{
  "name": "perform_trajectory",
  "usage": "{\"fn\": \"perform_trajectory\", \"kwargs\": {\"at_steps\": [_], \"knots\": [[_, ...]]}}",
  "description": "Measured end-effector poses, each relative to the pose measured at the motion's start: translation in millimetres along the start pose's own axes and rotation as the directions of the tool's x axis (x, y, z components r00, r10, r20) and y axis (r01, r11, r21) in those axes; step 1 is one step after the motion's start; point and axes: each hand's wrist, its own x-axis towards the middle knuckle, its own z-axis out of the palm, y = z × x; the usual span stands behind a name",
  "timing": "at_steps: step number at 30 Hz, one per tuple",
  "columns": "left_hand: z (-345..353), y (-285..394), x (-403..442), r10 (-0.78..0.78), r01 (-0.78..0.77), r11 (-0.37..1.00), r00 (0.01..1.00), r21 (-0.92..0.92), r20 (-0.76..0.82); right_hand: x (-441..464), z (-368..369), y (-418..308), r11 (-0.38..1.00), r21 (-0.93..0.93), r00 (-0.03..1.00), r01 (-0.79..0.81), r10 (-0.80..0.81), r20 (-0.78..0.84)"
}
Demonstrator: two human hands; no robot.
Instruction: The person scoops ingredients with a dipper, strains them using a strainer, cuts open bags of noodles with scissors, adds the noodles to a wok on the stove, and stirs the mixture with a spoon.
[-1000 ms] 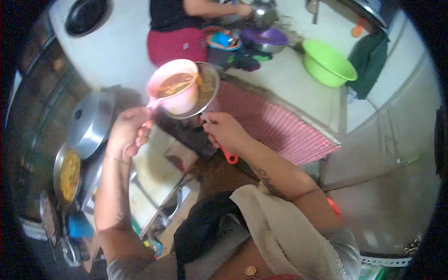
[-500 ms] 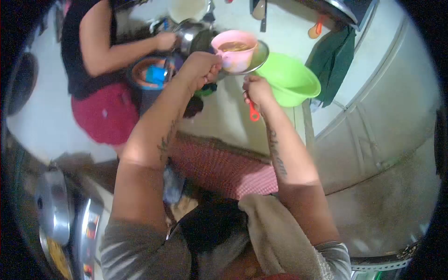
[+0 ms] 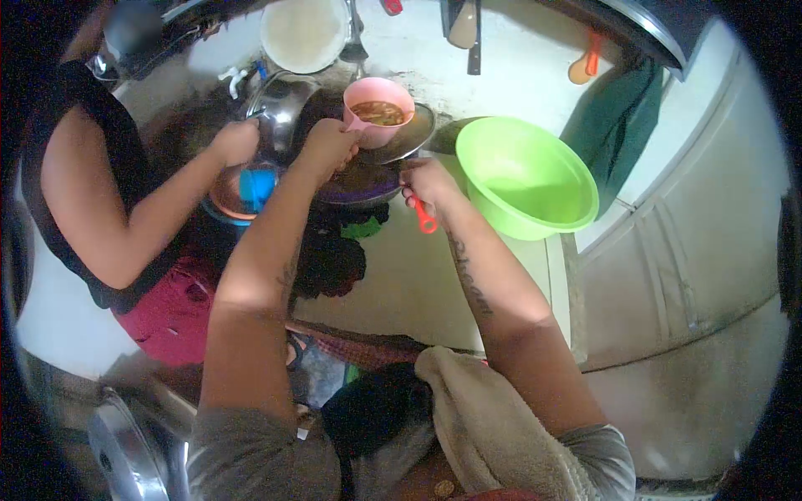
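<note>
My left hand (image 3: 332, 150) is closed on the handle of a pink dipper (image 3: 378, 138), which holds brown liquid with pale pieces in it. Closed round a red handle with a ring end (image 3: 427, 219), my right hand (image 3: 428, 182) holds a round, shallow metal strainer or ladle (image 3: 413, 138) just below and behind the dipper. Both are above a purple basin (image 3: 368, 199). To the right of my right hand stands a large green basin (image 3: 535, 179).
At the left another person (image 3: 109, 192) has a hand (image 3: 237, 142) at a metal pot (image 3: 288, 113). Near it is a blue cup (image 3: 258, 187) in a basin. Utensils (image 3: 474, 50) hang on the wall. A lidded metal pot (image 3: 125, 447) is at the lower left.
The view has turned from the stove side toward the sink counter. My hands have carried the dipper and the metal utensil from the counter's edge to above the purple basin.
</note>
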Motion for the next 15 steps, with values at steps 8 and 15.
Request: {"fn": "perform_trajectory", "kwargs": {"at_steps": [8,15], "knots": [[-10,-71,29,0.450,-0.261,0.724,0.880,0.639,-0.150,97,-1,78,0.846,-0.337,0.889,0.413,-0.292,0.354],[0,-83,18,0.411,-0.176,0.665,0.897,0.726,-0.160,83,8,64,0.951,-0.205,0.927,0.230,-0.150,0.344]]}}
